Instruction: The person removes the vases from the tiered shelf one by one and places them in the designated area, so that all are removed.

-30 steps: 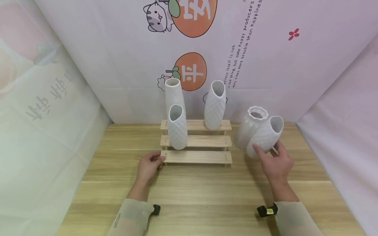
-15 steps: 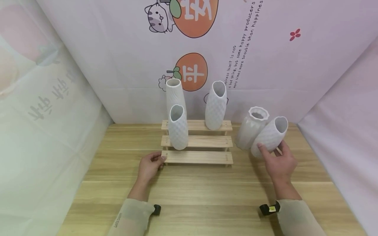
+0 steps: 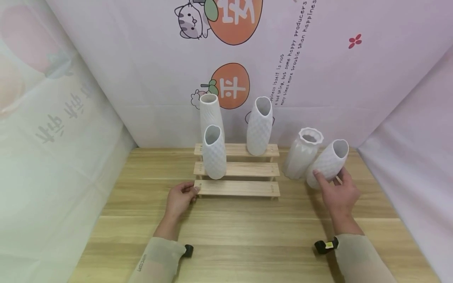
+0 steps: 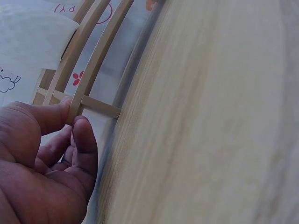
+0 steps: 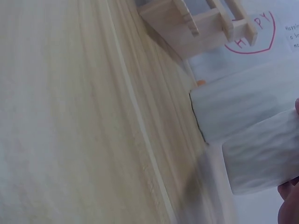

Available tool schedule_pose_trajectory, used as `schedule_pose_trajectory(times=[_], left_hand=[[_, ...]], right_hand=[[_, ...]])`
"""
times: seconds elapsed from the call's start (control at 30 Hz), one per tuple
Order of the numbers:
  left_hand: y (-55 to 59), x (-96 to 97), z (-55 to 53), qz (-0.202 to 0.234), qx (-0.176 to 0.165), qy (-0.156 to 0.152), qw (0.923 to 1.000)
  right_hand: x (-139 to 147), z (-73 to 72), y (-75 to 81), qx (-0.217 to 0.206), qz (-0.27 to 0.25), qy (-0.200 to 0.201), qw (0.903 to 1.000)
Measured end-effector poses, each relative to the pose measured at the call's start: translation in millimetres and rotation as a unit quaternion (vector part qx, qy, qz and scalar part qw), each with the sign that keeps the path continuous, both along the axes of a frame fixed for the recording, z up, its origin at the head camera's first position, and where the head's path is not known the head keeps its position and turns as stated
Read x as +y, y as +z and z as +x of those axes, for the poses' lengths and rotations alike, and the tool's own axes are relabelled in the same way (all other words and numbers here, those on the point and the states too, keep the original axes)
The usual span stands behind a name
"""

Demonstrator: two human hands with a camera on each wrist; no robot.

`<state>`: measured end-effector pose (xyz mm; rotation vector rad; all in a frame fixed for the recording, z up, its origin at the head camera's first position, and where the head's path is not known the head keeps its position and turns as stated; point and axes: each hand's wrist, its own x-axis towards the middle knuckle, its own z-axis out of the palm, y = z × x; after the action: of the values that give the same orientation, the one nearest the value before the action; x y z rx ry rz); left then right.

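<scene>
My right hand (image 3: 340, 195) grips a white vase (image 3: 327, 163) with a diamond-textured side, thumb in front and fingers behind. That vase leans, its slanted mouth tipped to the right. Just left of it, a white vase with a scalloped rim (image 3: 302, 155) stands on the table. With thumb and fingers, my left hand (image 3: 179, 199) pinches the left end of the lowest step of a three-step wooden stand (image 3: 237, 188); the left wrist view shows the pinched slat (image 4: 91, 74) closely. In the right wrist view only a little of the right hand shows beside the held vase (image 5: 264, 154).
On the stand's top step are a white ribbed vase (image 3: 209, 114) at left and a textured vase (image 3: 260, 125) at right. Another textured vase (image 3: 214, 157) stands on the middle step. A printed cloth (image 3: 159, 78) hangs behind the wooden table (image 3: 244, 236).
My right hand has moved to the right with the textured vase, which overlaps the scalloped vase less than before. My left hand keeps its pinch on the stand.
</scene>
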<state>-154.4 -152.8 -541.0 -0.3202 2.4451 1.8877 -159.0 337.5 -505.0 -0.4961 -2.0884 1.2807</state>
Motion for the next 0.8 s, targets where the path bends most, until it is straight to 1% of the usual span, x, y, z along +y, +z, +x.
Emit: schedule_pose_trajectory(times=[0.07, 0.33, 0.53, 0.8], left_hand=[[0.4, 0.1, -0.2, 0.0, 0.002, -0.001, 1.0], [1.5, 0.2, -0.5, -0.002, -0.004, 0.003, 1.0], [1.7, 0.5, -0.8, -0.002, -0.005, 0.004, 1.0], [3.7, 0.7, 1.3, 0.006, -0.002, 0.005, 1.0]], right_hand=[[2, -2.4, -0.7, -0.017, -0.005, -0.003, 0.9998], [10, -12.6, -2.1, -0.045, -0.014, -0.004, 0.9989], [13, -19.6, -3.9, -0.058, -0.022, 0.006, 0.9981], [15, -27.3, -7.5, -0.07, -0.04, 0.007, 0.9967]])
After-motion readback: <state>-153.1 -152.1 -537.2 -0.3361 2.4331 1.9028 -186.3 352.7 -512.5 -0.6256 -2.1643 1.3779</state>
